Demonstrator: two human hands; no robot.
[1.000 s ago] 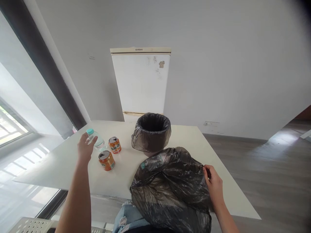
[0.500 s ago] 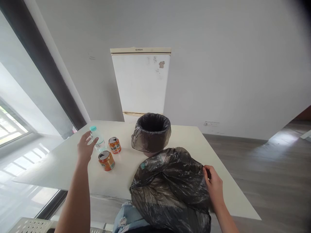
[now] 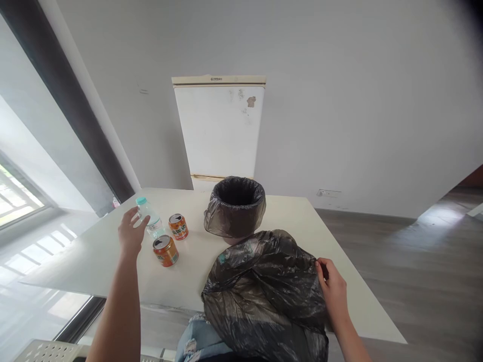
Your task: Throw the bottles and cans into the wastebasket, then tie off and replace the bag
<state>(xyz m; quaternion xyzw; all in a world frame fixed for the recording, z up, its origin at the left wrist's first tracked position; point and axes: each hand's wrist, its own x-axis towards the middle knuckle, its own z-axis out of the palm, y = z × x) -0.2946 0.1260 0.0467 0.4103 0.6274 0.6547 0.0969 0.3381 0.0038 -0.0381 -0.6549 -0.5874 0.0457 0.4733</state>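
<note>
My left hand (image 3: pixel 131 232) has its thumb and fingers around the upper part of a clear plastic bottle (image 3: pixel 154 225) with a turquoise cap. The bottle leans left, its base by the table. Close to its right are two orange drink cans with opened tops: a rear can (image 3: pixel 178 229) and a nearer can (image 3: pixel 166 252). My right hand (image 3: pixel 332 287) pinches the right edge of a large black plastic bag (image 3: pixel 264 286). That bag slumps over the table's front edge and my lap, its left part bulging.
Behind the black bag stands a bin (image 3: pixel 237 211) lined with another dark bag, folded over its rim. Everything rests on a white table (image 3: pixel 181 286). A white fridge (image 3: pixel 221 130) stands against the grey wall. Part of a perforated light-coloured seat (image 3: pixel 49 350) shows at lower left.
My left hand has shifted slightly left, and the bottle's top has tilted left with it. The right hand, the bag and the cans look the same.
</note>
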